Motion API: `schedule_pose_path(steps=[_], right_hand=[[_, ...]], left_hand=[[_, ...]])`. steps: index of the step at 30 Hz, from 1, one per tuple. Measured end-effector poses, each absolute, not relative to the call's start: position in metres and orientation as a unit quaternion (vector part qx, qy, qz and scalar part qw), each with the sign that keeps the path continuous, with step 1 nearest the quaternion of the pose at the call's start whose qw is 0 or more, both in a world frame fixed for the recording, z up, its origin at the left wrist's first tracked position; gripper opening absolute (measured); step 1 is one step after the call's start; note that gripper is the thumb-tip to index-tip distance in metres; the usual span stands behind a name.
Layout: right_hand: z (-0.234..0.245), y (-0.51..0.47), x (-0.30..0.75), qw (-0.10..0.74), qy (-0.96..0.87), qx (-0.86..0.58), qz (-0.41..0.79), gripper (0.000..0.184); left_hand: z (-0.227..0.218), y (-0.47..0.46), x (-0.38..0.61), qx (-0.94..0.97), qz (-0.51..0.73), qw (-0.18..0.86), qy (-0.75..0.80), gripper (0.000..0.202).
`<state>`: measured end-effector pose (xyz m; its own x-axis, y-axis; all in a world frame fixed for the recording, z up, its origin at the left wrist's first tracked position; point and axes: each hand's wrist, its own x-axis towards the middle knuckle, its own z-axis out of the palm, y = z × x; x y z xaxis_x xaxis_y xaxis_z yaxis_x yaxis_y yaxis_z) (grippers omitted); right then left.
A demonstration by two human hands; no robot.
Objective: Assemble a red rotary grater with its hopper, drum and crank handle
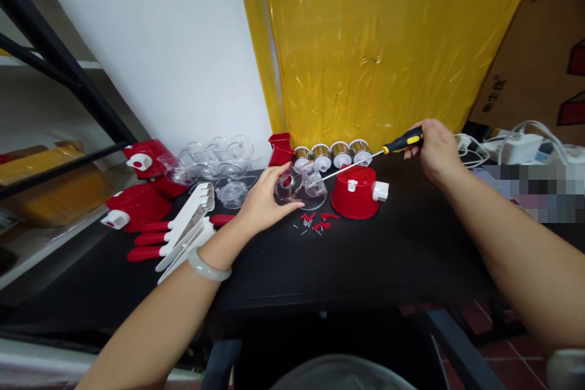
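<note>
- Gripping a clear plastic housing (299, 189), the left hand (267, 201) is curling its fingers around the near and left sides, pinning the piece to the black table (365, 256) just left of centre.
- The right hand (436, 149) is closing its fingers around the yellow-and-black handle of a screwdriver (393, 146), far and to the right.
- The screwdriver's long axis is running from the far right down toward the near left, and its tip is meeting the right side of the housing; whether it is seated in a screw cannot be told.
- The left hand is lying much nearer the housing than the right, which is standing well apart at the far end of the shaft.
- A red round base (355, 192) is sitting just right of the housing, under the shaft, with small red clips and screws (315, 222) lying loose in front.
- Four metal drums (331, 154) are lining up behind, against a yellow plastic sheet (388, 42).
- White-and-red handles (183, 228) and clear spare parts (214, 161) are crowding the left; cables (516, 146) are trailing on the right.
</note>
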<state>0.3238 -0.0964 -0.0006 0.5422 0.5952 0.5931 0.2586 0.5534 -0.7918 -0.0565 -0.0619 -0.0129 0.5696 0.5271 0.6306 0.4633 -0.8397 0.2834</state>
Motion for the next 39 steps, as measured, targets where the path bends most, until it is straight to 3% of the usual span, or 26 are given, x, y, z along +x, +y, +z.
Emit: schedule_pose_path(steps=[7, 18, 27, 39], right_hand=[[-0.003, -0.092, 0.333, 0.774, -0.438, -0.448, 0.093, 0.033], [0.002, -0.092, 0.355, 0.807, -0.355, -0.466, 0.072, 0.020], [-0.022, -0.079, 0.369, 0.741, -0.342, -0.577, 0.043, 0.010], [-0.040, -0.073, 0.367, 0.672, -0.377, -0.631, 0.091, 0.014]], left_hand=[[-0.014, -0.061, -0.057, 0.883, 0.370, 0.042, 0.284, 0.082], [-0.014, -0.060, -0.057, 0.883, 0.369, 0.046, 0.285, 0.082], [-0.012, -0.062, -0.057, 0.885, 0.363, 0.043, 0.288, 0.082], [-0.012, -0.063, -0.056, 0.885, 0.366, 0.036, 0.284, 0.083]])
